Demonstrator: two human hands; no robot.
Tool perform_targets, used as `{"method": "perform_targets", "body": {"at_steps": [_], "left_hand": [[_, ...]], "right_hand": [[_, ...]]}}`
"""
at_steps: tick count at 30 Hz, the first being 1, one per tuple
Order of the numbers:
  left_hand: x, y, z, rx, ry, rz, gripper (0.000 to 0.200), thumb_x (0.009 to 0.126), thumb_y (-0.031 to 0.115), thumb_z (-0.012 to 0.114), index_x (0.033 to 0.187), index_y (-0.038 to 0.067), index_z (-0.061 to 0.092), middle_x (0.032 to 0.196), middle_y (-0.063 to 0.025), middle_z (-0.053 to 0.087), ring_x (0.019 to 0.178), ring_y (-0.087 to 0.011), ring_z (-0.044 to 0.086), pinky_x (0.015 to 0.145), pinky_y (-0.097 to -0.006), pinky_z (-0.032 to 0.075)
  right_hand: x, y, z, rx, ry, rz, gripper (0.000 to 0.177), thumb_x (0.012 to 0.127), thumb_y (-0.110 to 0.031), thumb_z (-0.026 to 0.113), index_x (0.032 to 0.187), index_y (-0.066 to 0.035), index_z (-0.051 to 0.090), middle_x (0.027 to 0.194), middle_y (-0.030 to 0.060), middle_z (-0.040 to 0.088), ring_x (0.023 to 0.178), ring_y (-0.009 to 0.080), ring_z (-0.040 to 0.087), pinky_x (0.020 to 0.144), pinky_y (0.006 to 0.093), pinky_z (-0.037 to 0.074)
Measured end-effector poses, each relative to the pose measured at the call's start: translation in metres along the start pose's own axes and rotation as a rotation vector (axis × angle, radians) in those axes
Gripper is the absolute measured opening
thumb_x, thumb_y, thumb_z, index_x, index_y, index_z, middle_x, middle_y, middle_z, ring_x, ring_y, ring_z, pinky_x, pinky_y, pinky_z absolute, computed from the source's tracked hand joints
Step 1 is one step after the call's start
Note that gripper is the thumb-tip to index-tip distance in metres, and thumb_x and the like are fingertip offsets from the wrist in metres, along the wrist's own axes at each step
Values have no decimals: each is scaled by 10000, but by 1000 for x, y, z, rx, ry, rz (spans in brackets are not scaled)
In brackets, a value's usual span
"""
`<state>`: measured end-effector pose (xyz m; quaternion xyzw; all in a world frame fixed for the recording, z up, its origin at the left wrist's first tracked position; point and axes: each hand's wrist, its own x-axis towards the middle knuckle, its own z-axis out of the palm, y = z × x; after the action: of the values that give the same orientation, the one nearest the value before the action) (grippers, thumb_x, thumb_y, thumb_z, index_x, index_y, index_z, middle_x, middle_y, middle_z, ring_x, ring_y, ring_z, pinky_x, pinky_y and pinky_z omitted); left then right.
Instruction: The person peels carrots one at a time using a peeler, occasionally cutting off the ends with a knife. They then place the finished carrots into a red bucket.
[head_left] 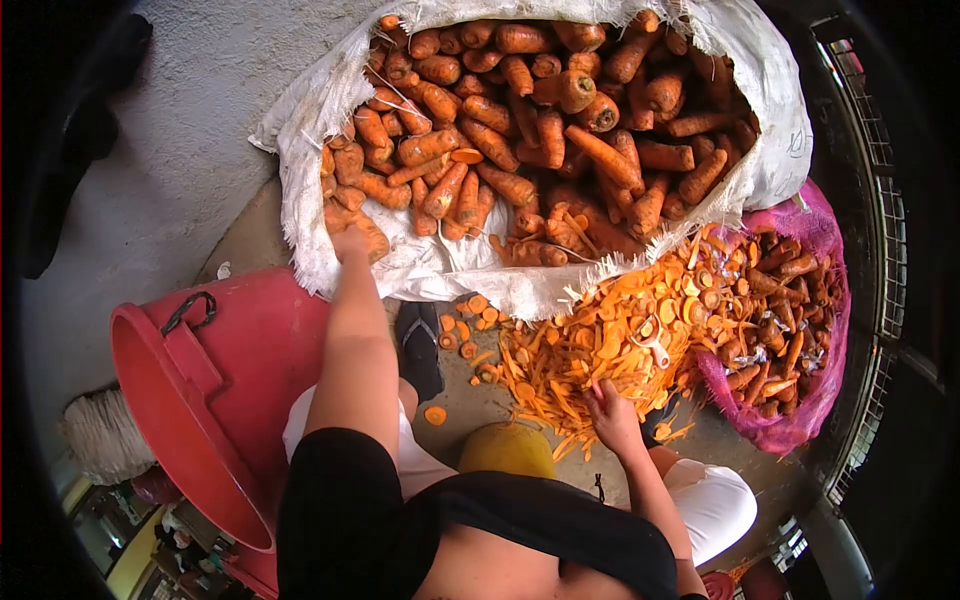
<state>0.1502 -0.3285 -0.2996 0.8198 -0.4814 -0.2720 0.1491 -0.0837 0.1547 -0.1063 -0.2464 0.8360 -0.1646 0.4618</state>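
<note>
My left hand (350, 242) reaches to the lower left edge of the open white sack (440, 255). Its fingers are closed around a thick carrot (370, 236), partly hidden by the hand. Many unpeeled carrots (490, 110) fill the sack above. My right hand (614, 418) is closed at the near edge of a heap of carrot peelings and slices (590, 350). A small pinkish end shows at its fingertips, but what it belongs to is not clear. Just beyond that hand, a white peeler (652, 342) lies on the heap.
A large red plastic barrel (235, 350) lies on its side at left. A pink mesh sack (785, 425) of carrots and scraps stands at right. Between my legs is a yellow rounded object (507, 450). Carrot slices (435, 415) are scattered on the floor. A metal grille (888, 230) runs along the right.
</note>
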Motion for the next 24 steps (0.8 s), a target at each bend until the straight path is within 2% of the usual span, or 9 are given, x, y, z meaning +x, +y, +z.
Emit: {"method": "perform_targets", "body": {"at_steps": [2, 8, 10, 13, 16, 18, 20, 22, 24], "left_hand": [[56, -39, 16, -238, -48, 342, 555, 813, 323, 647, 1155, -97, 528, 1206, -231, 574, 1132, -285, 559, 980, -341, 422], [111, -40, 11, -198, -265, 144, 628, 837, 387, 626, 1274, -38, 477, 1314, -163, 504, 1216, -270, 473, 1022, -352, 369], [128, -48, 12, -185, -299, 128, 653, 844, 408, 619, 1314, -18, 460, 1350, -140, 480, 1244, -264, 445, 1036, -356, 351], [138, -63, 22, -141, -292, 94, 694, 856, 440, 609, 1373, 12, 435, 1404, -106, 445, 1286, -256, 402, 1057, -362, 324], [72, -27, 1, -63, -254, -63, 772, 797, 499, 648, 1352, -1, 452, 1413, -163, 428, 1272, -277, 416, 1067, -340, 305], [50, -9, -13, -167, -327, -88, 808, 784, 523, 645, 1372, 12, 431, 1420, -160, 419, 1277, -289, 406, 1078, -345, 287], [62, -19, -7, -198, -374, -139, 837, 770, 546, 642, 1386, 27, 415, 1421, -153, 419, 1277, -300, 402, 1078, -361, 285], [106, -55, 10, -156, -385, -211, 861, 754, 567, 640, 1396, 43, 404, 1416, -140, 428, 1272, -310, 407, 1068, -390, 299], [99, -36, -2, -210, -433, -256, 831, 738, 566, 651, 1356, 52, 441, 1374, -148, 453, 1245, -307, 425, 1057, -415, 314]], "right_hand": [[2, -1, 1, 5, 7, -7, 251, 895, -241, 593, 877, -13, 492, 702, 255, 562, 697, 442, 576, 585, 443, 441], [7, 6, 2, 61, 30, 10, 247, 896, -232, 595, 867, -11, 488, 696, 257, 557, 692, 437, 572, 588, 439, 439], [7, 4, 0, 79, 37, 12, 253, 893, -223, 597, 843, -15, 462, 676, 272, 544, 705, 468, 556, 571, 472, 428], [7, 7, 6, 110, 44, -1, 254, 893, -224, 597, 841, -16, 462, 673, 270, 540, 700, 468, 554, 564, 465, 424], [8, 12, 10, 78, 21, 23, 243, 893, -222, 596, 855, -17, 473, 676, 268, 540, 697, 466, 554, 564, 463, 425], [8, 10, 8, 89, 40, 7, 235, 893, -220, 596, 865, -18, 479, 683, 269, 543, 698, 464, 556, 569, 461, 428], [8, 12, 8, 120, 45, 12, 227, 893, -217, 594, 874, -19, 484, 687, 269, 544, 700, 463, 557, 573, 457, 430], [8, 17, 11, 176, 34, 28, 220, 893, -214, 593, 883, -20, 488, 691, 269, 543, 702, 463, 557, 576, 452, 431], [7, 9, 4, 188, 24, 48, 218, 894, -212, 590, 886, -20, 487, 692, 268, 539, 706, 466, 554, 579, 448, 431]]}}
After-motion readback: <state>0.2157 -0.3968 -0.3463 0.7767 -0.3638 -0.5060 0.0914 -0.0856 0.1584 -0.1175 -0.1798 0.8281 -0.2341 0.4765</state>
